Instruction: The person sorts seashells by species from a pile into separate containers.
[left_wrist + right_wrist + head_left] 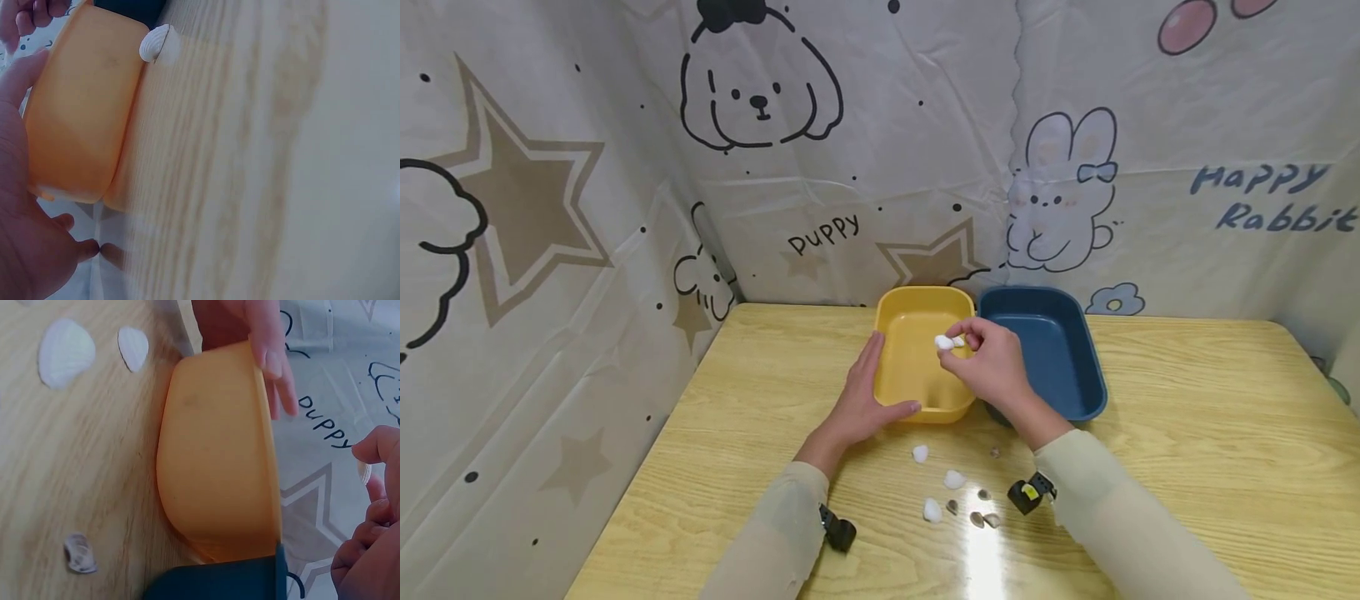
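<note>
Shell (943, 342) in right hand (995, 360) (above tray (910, 367))

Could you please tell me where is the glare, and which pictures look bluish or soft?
Head view: bright glare on the table around the brown shells; left wrist view: bluish, wood grain fading pale toward the right; right wrist view: also bluish, white shells slightly soft.

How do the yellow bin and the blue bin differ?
The yellow bin is bright, the blue bin dark. The left hand touches the yellow bin but not the blue bin. The blue bin stands right of the yellow bin. Both are open-topped with rounded corners.
</note>
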`<state>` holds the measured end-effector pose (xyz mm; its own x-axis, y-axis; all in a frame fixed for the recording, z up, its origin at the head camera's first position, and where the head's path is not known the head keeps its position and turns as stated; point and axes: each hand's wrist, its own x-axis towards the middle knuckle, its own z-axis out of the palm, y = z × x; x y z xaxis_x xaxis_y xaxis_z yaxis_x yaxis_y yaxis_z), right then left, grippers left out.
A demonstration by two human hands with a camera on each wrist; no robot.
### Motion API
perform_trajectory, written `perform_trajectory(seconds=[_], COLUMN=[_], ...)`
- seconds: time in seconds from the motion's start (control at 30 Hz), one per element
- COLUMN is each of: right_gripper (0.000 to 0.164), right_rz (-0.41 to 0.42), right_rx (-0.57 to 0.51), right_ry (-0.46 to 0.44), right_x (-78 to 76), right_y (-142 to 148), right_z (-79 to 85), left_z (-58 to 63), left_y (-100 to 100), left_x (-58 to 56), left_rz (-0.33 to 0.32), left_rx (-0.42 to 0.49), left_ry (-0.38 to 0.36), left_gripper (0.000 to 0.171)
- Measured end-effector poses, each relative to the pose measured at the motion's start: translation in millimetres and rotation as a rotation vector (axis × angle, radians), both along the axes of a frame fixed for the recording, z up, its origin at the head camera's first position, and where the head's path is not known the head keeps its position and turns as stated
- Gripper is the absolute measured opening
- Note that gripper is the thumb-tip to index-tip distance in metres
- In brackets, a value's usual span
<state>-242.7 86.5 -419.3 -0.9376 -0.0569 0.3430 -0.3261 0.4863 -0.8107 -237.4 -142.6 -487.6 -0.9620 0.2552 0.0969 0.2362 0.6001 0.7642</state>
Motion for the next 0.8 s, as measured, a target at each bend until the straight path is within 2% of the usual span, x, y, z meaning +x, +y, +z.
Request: perform_trajectory(seconds=[0.17,0.37,0.57,0.8], right_gripper=[0.021,0.021,0.022,0.022], right_rz=[-0.018,-0.037,-0.045,-0.063], right_rx=[-0.016,-0.01,-0.008,-0.03], right_ry=[-0.023,-0.036,-0.046,-0.066], right_x=[-14.2,-30.6,-42.3,-51.8], right_y=[-1.1,-5.5,-10.8,-14.2], right_z=[-3.7,-7.4,-10.4,-16.2], left_z=[-0.7,-0.4,0.3,0.6], left_y=[-0.2,-0.5,-0.4,-1.5], left_x=[-1.0,-0.7,-0.7,-1.8], left_rz=[-0.015,0.002,0.001,-0.025], left_rx=[0.007,-0.005,-0.012,-0.002], left_ry=[0.01,-0.009,-0.012,0.016], left_gripper=[0.121,0.121,0.121,0.12])
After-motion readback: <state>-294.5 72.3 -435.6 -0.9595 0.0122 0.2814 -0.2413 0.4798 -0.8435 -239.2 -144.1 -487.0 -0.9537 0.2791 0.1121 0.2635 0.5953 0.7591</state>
